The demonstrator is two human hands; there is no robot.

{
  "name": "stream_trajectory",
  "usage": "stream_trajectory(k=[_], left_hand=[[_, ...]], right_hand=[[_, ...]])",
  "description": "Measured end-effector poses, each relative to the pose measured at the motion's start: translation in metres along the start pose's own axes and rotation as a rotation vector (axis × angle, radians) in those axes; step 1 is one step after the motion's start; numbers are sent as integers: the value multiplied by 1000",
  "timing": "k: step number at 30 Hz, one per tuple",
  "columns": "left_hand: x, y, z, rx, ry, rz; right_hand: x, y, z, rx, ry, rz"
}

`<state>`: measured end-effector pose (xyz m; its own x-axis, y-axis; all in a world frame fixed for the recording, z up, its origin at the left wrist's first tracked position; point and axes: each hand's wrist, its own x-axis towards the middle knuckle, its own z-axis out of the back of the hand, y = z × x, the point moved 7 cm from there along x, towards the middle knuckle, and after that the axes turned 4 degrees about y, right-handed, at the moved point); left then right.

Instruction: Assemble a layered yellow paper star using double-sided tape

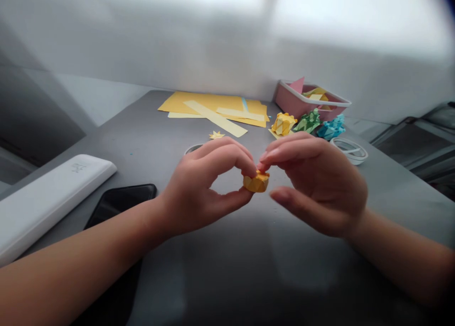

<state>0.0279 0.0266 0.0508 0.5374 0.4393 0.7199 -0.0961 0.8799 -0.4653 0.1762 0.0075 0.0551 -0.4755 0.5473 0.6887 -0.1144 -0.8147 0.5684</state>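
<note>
Between the thumb and index finger of my left hand (199, 188) is a small yellow folded-paper piece (256, 183), round and faceted with a pointed rim. That hand is closed on it, above the grey table. My right hand (322, 184) is curved on the other side, its fingertips at the top edge of the piece. Its thumb stays apart from the paper, so this hand is open. Fingers cover part of the piece's top. Beyond the hands lies a small pale yellow paper star (216, 135).
Yellow paper sheets (209, 103) and a pale strip (216, 119) lie at the back. Folded yellow (283, 124), green (308, 121) and blue (332, 127) paper pieces sit before a pink basket (293, 100). Right: tape roll (355, 159). Left: black phone (121, 203), long white object (53, 198).
</note>
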Motion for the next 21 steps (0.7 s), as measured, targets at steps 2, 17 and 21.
stream_trajectory(k=[2,17,21], left_hand=[[-1,-1,0,-31,12,-7],[-3,4,-1,-79,23,52],[-3,4,-2,-92,30,60]], right_hand=[[2,0,2,-14,-10,-63],[-1,-28,-11,408,37,-399],[-1,-28,-11,418,28,-392]])
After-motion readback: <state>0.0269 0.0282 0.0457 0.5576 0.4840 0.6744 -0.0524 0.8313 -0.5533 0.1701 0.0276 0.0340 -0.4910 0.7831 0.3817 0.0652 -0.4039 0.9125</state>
